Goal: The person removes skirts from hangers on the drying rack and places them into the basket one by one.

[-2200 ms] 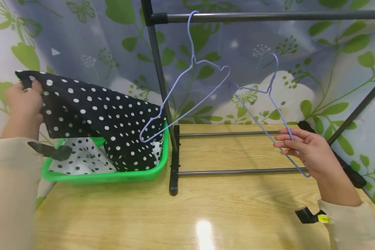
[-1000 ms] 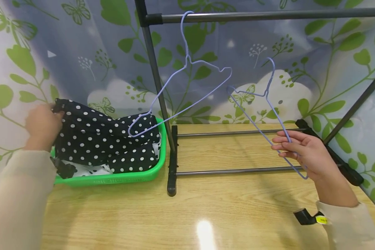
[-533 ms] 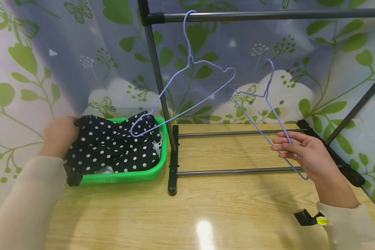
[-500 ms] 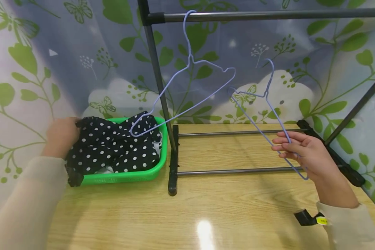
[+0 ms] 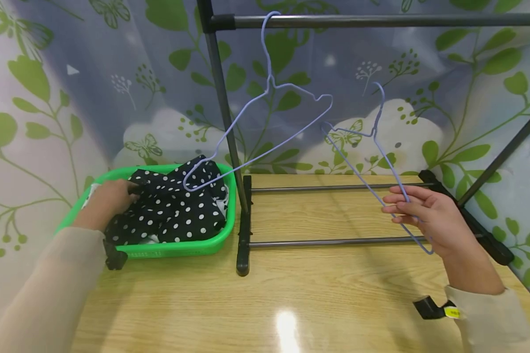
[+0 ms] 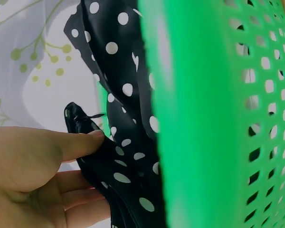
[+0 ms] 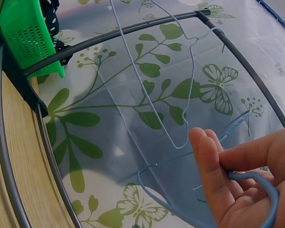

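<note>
My left hand (image 5: 110, 198) is inside the green plastic basket (image 5: 181, 247). Its thumb and fingers pinch a bunched edge of a black cloth with white polka dots (image 5: 185, 211); the left wrist view shows the thumb on top of the black fabric (image 6: 126, 178). The cloth's kind of garment is hidden by its folds. On the right, my right hand (image 5: 441, 220) holds a thin lilac hanger (image 5: 374, 131) by one end, its hook pointing up. A second lilac hanger (image 5: 270, 82) hangs from the rack's top bar, overlapping the basket's right part in the head view.
A dark metal rack (image 5: 380, 20) stands on the wooden table (image 5: 203, 309), right of the basket. Two lower bars (image 5: 335, 243) join its feet. White dotted cloth (image 5: 150, 239) peeks out beneath the black one. A leaf-patterned backdrop (image 5: 168, 127) closes the rear.
My left hand has lowered the raised black cloth into the basket and moved rightward and down over it. The right hand and its hanger have stayed nearly still.
</note>
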A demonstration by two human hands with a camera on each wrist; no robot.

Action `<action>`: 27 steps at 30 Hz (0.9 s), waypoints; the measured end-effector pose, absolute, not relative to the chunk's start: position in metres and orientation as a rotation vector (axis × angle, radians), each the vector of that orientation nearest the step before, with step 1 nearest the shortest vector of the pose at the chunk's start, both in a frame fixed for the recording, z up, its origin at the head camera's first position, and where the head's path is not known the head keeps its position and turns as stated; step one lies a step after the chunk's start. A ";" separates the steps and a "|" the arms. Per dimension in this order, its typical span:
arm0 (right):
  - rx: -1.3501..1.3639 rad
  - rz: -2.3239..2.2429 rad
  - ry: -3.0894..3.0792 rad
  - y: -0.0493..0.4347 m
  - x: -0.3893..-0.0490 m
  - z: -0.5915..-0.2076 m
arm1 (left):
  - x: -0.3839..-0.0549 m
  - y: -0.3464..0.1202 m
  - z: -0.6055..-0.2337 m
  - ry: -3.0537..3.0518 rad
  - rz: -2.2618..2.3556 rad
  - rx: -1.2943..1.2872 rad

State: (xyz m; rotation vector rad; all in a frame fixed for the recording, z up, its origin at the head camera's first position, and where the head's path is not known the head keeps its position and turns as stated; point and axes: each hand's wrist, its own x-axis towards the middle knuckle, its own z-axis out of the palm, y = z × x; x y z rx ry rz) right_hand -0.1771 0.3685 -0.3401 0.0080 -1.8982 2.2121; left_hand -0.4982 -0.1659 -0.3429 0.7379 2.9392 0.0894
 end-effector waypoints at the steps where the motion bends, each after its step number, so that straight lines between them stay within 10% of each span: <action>1: 0.016 2.216 -1.897 0.368 -0.177 -0.340 | -0.499 -0.166 -0.345 2.929 0.081 0.750; 27: -0.008 2.028 -1.977 0.337 -0.179 -0.320 | -0.504 -0.161 -0.379 2.742 0.158 0.686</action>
